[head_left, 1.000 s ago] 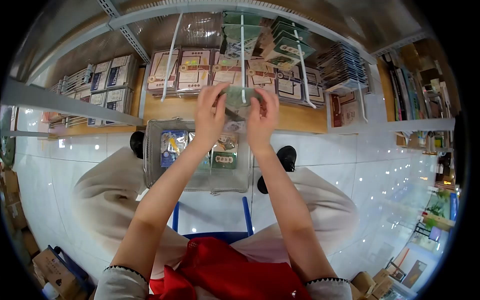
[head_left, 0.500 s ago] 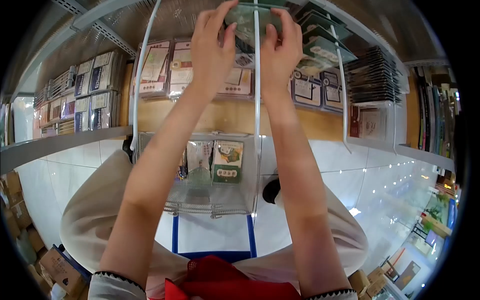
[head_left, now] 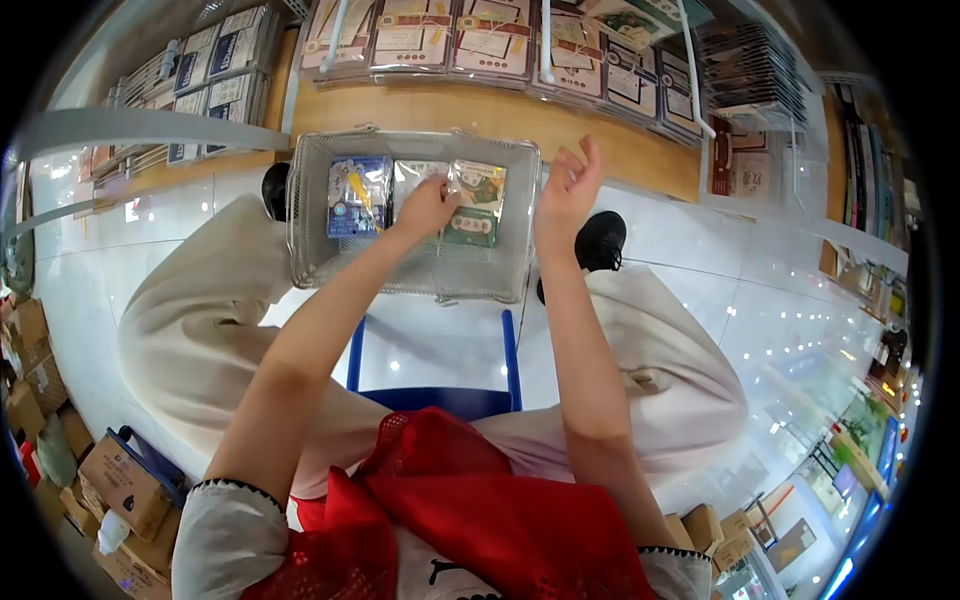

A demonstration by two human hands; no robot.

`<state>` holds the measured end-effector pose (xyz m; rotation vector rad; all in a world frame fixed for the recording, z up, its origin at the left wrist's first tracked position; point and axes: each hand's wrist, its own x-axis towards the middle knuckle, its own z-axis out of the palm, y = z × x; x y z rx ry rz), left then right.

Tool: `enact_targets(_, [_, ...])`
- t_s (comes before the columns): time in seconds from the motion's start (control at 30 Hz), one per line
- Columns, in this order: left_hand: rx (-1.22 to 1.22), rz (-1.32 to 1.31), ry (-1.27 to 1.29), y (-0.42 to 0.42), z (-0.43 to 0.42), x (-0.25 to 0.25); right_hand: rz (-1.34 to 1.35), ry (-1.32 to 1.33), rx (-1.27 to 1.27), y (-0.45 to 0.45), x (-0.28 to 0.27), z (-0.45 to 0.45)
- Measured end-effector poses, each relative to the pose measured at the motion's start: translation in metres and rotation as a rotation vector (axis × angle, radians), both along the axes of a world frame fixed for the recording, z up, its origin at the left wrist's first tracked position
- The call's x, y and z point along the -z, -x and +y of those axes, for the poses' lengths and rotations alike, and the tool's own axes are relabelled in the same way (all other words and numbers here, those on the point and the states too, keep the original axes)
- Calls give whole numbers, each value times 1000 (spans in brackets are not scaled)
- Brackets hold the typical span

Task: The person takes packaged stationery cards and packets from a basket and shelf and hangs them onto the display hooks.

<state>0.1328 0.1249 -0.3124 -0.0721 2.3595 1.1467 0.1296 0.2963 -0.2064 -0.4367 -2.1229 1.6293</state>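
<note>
My left hand (head_left: 428, 207) reaches into a wire mesh basket (head_left: 415, 284), its fingers bent and closed at the left edge of a green-and-cream packet (head_left: 476, 205). It partly covers a pale, shiny packet (head_left: 412, 176) in the middle. Left of these lies a blue packet (head_left: 359, 200) with a yellow mark. My right hand (head_left: 568, 195) is held up by the basket's right rim, palm turned inward, fingers loosely curved and apart with nothing in them.
Beyond the basket, a wooden shelf (head_left: 420, 108) bears rows of flat plastic-wrapped packs (head_left: 490, 45). White hooks (head_left: 547, 45) hang over them. At right is a stack of dark packs (head_left: 750, 75). A blue stool frame (head_left: 440, 402) stands between my knees; cardboard boxes (head_left: 125, 480) lie at left.
Both hands have come down from the green packs on the hooks. My left hand is now inside the basket, my right beside it. The view has tilted down toward the basket.
</note>
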Motion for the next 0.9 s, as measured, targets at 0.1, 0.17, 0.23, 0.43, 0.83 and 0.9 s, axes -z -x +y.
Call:
enact_targets(0.1, [-161, -106, 81, -30, 17, 58, 17, -4, -109, -9, -20, 0])
enact_targets(0.17, [-208, -116, 48, -37, 23, 66, -5, -69, -190, -13, -39, 5])
enact_targets(0.23, [-196, -124, 9, -35, 25, 40, -60, -121, -248, -21, -59, 17])
enact_targets(0.43, [94, 28, -6, -16, 1, 7, -316, -294, -445, -32, -109, 41])
enact_targets(0.83, [649, 309, -168, 9, -15, -317, -425, -412, -928, -60, -203, 7])
enact_targets(0.9, [441, 232, -442, 4, -19, -328, -502, -64, -864, -56, -211, 9])
